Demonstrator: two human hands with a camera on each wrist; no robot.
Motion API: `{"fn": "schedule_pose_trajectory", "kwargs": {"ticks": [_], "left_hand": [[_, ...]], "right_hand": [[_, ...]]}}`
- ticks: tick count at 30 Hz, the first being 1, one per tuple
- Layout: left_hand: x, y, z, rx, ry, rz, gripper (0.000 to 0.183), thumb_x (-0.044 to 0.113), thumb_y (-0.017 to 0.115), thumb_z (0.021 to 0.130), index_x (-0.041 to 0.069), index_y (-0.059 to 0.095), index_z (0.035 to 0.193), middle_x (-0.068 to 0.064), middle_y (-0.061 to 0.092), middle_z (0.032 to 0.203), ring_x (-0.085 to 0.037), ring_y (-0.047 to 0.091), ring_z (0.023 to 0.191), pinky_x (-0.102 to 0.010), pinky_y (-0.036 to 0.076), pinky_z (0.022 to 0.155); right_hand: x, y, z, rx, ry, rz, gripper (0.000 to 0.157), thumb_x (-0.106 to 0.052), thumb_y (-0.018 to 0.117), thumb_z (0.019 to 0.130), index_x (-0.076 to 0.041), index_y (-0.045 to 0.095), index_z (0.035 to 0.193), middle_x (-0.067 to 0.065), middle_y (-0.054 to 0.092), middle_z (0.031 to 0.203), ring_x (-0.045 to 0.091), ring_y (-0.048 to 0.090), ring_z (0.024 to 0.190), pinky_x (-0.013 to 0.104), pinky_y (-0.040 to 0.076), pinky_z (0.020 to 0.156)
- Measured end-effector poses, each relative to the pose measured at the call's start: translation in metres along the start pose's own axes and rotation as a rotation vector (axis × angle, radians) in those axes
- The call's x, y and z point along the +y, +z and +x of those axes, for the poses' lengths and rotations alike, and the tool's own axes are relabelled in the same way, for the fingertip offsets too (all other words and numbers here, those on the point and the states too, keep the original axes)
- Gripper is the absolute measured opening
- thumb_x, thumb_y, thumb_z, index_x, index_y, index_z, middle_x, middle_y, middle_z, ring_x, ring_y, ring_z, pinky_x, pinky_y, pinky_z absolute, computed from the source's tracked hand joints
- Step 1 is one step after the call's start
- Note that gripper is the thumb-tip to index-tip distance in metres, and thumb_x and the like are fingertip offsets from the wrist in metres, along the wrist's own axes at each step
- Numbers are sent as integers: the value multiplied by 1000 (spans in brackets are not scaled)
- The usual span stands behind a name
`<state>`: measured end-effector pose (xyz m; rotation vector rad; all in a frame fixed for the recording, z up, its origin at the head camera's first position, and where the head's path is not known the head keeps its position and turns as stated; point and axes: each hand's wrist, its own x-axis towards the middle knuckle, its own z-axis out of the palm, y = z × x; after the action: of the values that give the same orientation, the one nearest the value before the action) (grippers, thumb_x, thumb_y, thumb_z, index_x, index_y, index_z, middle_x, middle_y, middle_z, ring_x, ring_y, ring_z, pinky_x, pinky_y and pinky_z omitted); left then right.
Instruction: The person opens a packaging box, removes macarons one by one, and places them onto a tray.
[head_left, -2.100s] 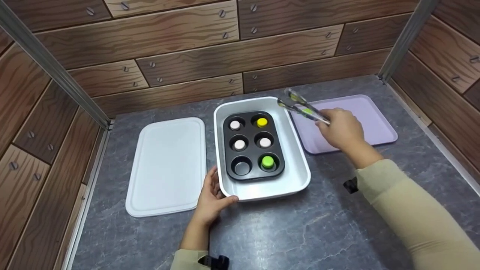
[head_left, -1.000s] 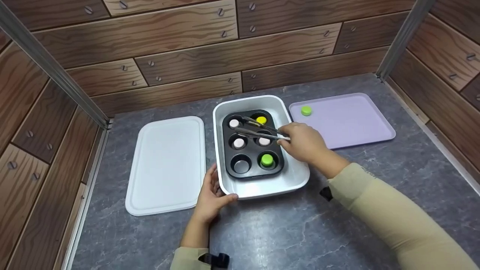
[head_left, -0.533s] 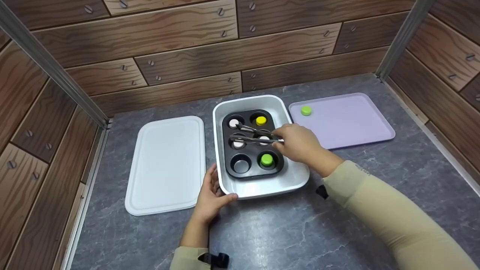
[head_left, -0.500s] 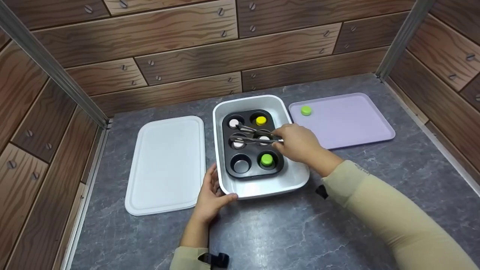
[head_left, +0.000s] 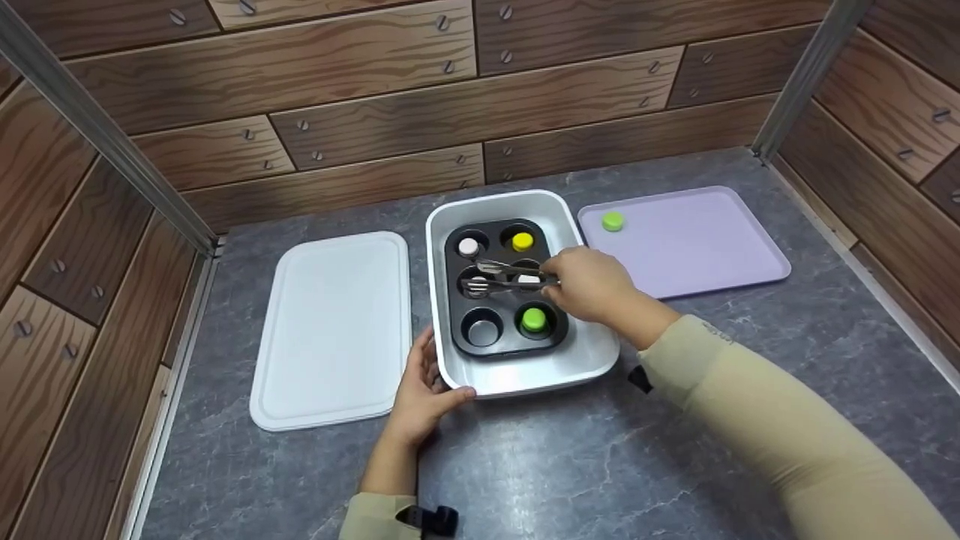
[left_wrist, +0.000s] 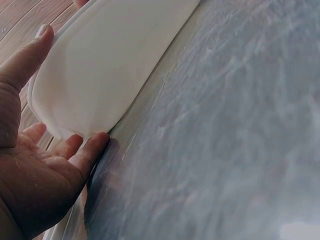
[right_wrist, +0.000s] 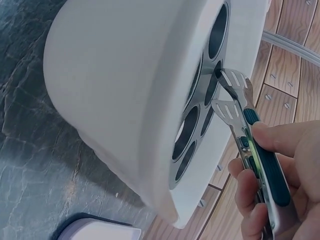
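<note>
Tongs: Shiny metal tongs with dark blue-green handle patches (right_wrist: pixel 267 162) reach over a muffin pan. One tip is over the left middle cup, the other just past it. There is a small gap between the tips. I cannot tell if they touch the piece below.
Right hand: The right hand (head_left: pixel 589 281) has a snug grip on the tongs, with thumb and fingers round the handles.
Muffin pan: The dark metal six-cup muffin pan (head_left: pixel 507 330) sits in the tub. Three white round pieces (head_left: pixel 468 247) are in the far left cup and both middle cups. A yellow round piece (head_left: pixel 523 241) is far right, and a bright green round piece (head_left: pixel 534 319) is near right.
Tub: The deep white tub with round corners (head_left: pixel 517 377) sits on the gray marbled table (head_left: pixel 562 465).
Left hand: The left hand (head_left: pixel 420 401) has its grip on the tub's near left corner, thumb on the rim.
Purple tray: To the right, a flat light purple tray (head_left: pixel 705 247) holds another green piece (head_left: pixel 613 221).
Lid: A flat white lid (head_left: pixel 337 330) lies to the left.
Walls: Wood-print boards (head_left: pixel 375 90) stand around.
</note>
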<state>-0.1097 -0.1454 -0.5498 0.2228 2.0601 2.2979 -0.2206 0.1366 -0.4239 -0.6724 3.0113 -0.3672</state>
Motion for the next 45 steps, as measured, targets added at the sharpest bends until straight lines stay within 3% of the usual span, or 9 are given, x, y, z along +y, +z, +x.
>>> {"fn": "schedule_pose_trajectory", "kwargs": {"ticks": [8,15,24,29,35,45], "left_hand": [[-2,-1,0,-13,10,5,119,-2,95,75,-5,16,164,-36,30,164,-50,41,146,-49,50,109],[-1,-2,0,-6,-1,0,118,-4,94,75,-4,17,164,-35,30,164,-50,37,148,-51,48,111],[-1,0,1,-8,7,-9,118,-4,94,74,-3,18,165,-35,29,165,-50,37,149,-52,48,110],[-1,1,1,-6,-2,-6,118,-4,94,75,-2,18,165,-34,29,165,-49,37,149,-52,47,111],[-1,-1,0,-8,4,7,119,2,96,75,-3,18,165,-35,30,164,-50,37,149,-50,48,110],[-3,-3,-2,-10,15,15,122,2,96,75,-3,15,166,-36,30,163,-50,37,148,-48,50,109]], "right_hand": [[-4,1,5,-14,11,-38,25,-25,74,96,-9,80,114,12,77,106,34,71,97,58,57,79],[-13,-2,13,-55,41,-48,12,-23,73,95,-12,76,91,6,72,89,29,66,81,54,54,70],[-19,-3,19,-100,58,-87,12,-22,72,97,-12,77,94,6,73,92,26,65,79,51,54,69],[-19,0,18,-75,44,-116,14,-23,73,97,-13,74,88,6,71,88,27,64,75,51,54,66],[-18,6,15,-29,1,-132,13,-24,74,98,-12,76,93,8,71,89,30,67,77,52,55,64],[-12,7,10,19,-11,-60,11,-23,73,97,-14,78,97,5,74,92,29,69,83,54,55,70]]}}
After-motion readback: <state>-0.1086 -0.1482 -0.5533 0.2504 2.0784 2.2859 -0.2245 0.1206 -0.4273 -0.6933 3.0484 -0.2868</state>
